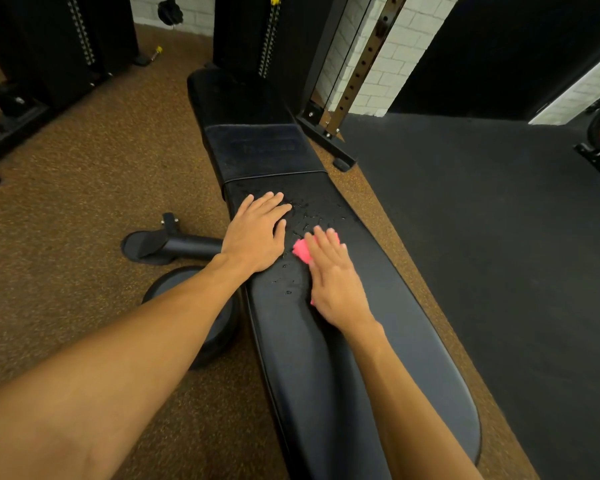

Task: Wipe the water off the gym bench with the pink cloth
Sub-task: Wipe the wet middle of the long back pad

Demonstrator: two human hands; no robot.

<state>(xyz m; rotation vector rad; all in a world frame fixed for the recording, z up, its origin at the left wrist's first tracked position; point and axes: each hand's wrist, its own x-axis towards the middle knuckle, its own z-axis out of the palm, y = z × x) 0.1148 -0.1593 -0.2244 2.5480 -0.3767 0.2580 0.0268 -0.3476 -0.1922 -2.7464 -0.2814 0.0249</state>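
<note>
Cloth, pink, beneath flat, straight-fingered right hand on wet gym bench; left hand flat, empty, just beside.

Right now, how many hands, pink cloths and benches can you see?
Hands: 2 (left hand, right hand)
Pink cloth: 1
Gym bench: 1
Total: 4
</note>
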